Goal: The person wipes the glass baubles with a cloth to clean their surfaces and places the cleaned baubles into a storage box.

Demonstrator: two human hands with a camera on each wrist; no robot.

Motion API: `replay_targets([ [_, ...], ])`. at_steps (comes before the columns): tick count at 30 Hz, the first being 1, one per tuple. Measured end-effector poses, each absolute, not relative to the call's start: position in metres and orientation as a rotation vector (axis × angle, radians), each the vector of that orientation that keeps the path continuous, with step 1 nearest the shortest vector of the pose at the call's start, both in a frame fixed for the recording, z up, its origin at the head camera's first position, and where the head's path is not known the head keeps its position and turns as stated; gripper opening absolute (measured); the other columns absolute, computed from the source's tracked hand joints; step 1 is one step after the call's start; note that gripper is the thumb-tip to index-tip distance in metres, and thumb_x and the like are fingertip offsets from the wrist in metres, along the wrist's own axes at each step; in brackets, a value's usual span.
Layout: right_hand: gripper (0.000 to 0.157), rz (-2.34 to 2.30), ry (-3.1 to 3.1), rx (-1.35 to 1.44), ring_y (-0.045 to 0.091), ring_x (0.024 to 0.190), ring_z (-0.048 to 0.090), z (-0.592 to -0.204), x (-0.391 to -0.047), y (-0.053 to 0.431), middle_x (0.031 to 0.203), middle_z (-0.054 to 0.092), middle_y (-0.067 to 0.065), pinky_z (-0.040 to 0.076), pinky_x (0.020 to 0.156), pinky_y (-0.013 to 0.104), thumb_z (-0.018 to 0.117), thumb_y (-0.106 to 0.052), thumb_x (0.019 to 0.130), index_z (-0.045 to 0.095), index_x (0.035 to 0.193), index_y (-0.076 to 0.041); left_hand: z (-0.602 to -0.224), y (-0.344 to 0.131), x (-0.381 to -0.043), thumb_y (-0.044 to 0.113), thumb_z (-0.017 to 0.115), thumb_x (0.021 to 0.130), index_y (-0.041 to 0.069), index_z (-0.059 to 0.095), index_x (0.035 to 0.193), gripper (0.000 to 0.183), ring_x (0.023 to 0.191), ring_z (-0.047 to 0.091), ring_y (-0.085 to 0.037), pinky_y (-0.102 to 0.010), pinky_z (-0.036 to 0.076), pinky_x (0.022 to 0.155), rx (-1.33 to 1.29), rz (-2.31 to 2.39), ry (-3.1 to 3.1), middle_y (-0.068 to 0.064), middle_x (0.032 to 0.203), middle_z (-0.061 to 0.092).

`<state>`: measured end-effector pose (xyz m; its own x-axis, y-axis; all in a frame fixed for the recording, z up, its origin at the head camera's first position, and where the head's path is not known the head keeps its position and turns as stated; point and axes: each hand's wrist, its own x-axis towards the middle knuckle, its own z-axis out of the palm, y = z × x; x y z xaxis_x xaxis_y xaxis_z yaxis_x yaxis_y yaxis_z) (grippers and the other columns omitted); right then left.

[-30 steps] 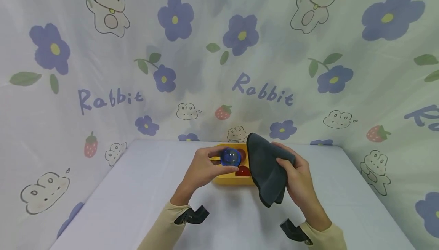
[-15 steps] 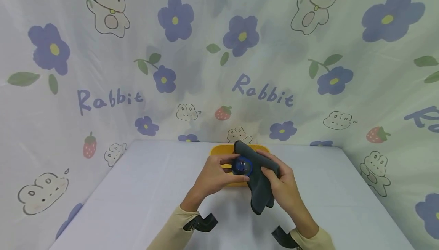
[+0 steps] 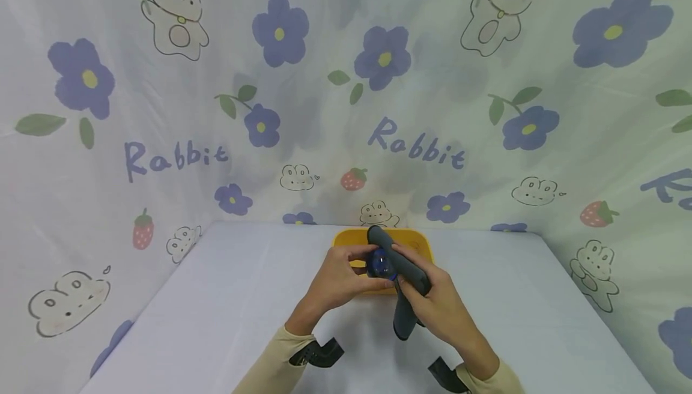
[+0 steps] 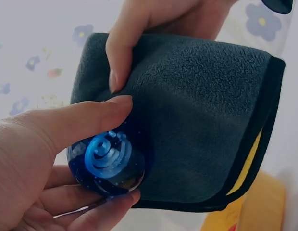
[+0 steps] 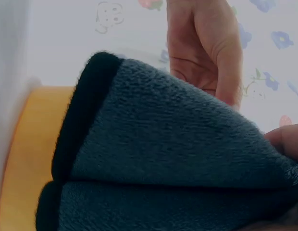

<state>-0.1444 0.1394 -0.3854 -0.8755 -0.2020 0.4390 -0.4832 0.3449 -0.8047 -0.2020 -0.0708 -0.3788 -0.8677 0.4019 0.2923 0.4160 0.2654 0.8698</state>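
Between its thumb and fingers, my left hand [image 3: 337, 278] holds a clear blue ball [image 4: 113, 161] with a pale swirl inside. My right hand [image 3: 440, 304] pinches a folded dark grey-blue cloth [image 4: 197, 110] with a black edge. The cloth lies against the right side of the ball, near the left thumb tip. In the right wrist view the cloth [image 5: 173, 130] hides the ball and most of the left hand's fingers.
A yellow tray [image 3: 346, 239] stands on the white table [image 3: 259, 262] just behind and below both hands. A bit of red shows in it in the left wrist view. A patterned curtain [image 3: 324, 100] hangs behind.
Both hands have come together: the right hand moved left with the cloth, the left hand slightly right with the ball. The cloth now meets the ball and is more bunched.
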Motion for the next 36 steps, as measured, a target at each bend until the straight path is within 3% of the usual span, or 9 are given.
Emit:
replay_targets([
  [6,0.054,1.473,-2.355,0.618,0.033,0.133,0.061,-0.3847,-0.1454,0.1418,0.156,0.053,0.007,0.058,0.101,0.05,0.06,-0.001,0.101,0.056,0.147,-0.028,-0.3782,-0.0721,-0.2034,0.029,0.094,0.074,0.002,0.07,0.13,0.067,0.111,0.075,-0.025,-0.034,0.064,0.089,-0.781,-1.703,-2.495,-0.012,0.128,0.074],
  [9,0.053,1.427,-2.36,0.608,0.029,0.13,0.061,-0.3847,-0.1461,0.1431,0.149,0.057,0.006,0.058,0.102,0.045,0.06,-0.002,0.101,0.057,0.147,-0.027,-0.3773,-0.0738,-0.2039,0.032,0.095,0.073,0.004,0.072,0.129,0.066,0.109,0.076,-0.026,-0.036,0.065,0.089,-0.759,-1.691,-2.5,-0.012,0.127,0.074],
  [15,0.054,1.412,-2.424,0.613,0.021,0.103,0.067,-0.3836,-0.1454,0.1484,0.142,0.065,0.013,0.056,0.084,0.027,0.059,-0.003,0.102,0.054,0.151,-0.024,-0.3778,-0.0781,-0.2054,0.03,0.095,0.072,0.006,0.073,0.127,0.064,0.107,0.076,-0.025,-0.037,0.064,0.09,-0.728,-1.706,-2.473,-0.011,0.125,0.075],
  [22,0.053,1.385,-2.465,0.692,0.02,0.107,0.066,-0.3806,-0.1436,0.149,0.15,0.059,0.015,0.055,0.084,0.024,0.056,-0.009,0.105,0.048,0.155,-0.023,-0.3794,-0.0792,-0.2071,0.03,0.095,0.073,0.005,0.072,0.128,0.065,0.106,0.076,-0.024,-0.035,0.064,0.09,-0.721,-1.694,-2.462,-0.01,0.124,0.075],
  [27,0.053,1.429,-2.472,0.706,0.025,0.103,0.067,-0.3804,-0.1426,0.1481,0.15,0.057,0.019,0.055,0.076,0.027,0.052,-0.007,0.107,0.046,0.156,-0.025,-0.3803,-0.0775,-0.2071,0.03,0.095,0.073,0.004,0.071,0.129,0.066,0.105,0.076,-0.023,-0.033,0.064,0.089,-0.741,-1.696,-2.468,-0.01,0.123,0.076],
  [30,0.053,1.453,-2.469,0.723,0.03,0.116,0.069,-0.3805,-0.1422,0.147,0.155,0.052,0.02,0.062,0.087,0.033,0.051,-0.007,0.108,0.045,0.157,-0.025,-0.3811,-0.0765,-0.2066,0.03,0.095,0.074,0.001,0.07,0.13,0.067,0.105,0.076,-0.023,-0.031,0.064,0.089,-0.755,-1.695,-2.478,-0.011,0.123,0.076],
  [33,0.052,1.441,-2.46,0.74,0.034,0.128,0.065,-0.3807,-0.1419,0.1462,0.159,0.047,0.018,0.06,0.099,0.041,0.05,-0.008,0.108,0.045,0.157,-0.025,-0.3819,-0.0756,-0.2059,0.029,0.095,0.074,-0.001,0.069,0.13,0.069,0.107,0.076,-0.025,-0.031,0.064,0.088,-0.77,-1.696,-2.487,-0.013,0.125,0.075],
  [36,0.05,1.419,-2.447,0.754,0.034,0.13,0.063,-0.3806,-0.1414,0.1453,0.161,0.046,0.015,0.059,0.101,0.044,0.049,-0.009,0.109,0.046,0.156,-0.024,-0.3823,-0.0755,-0.2048,0.028,0.095,0.073,-0.003,0.068,0.13,0.07,0.109,0.075,-0.029,-0.032,0.064,0.088,-0.792,-1.689,-2.488,-0.016,0.127,0.074],
])
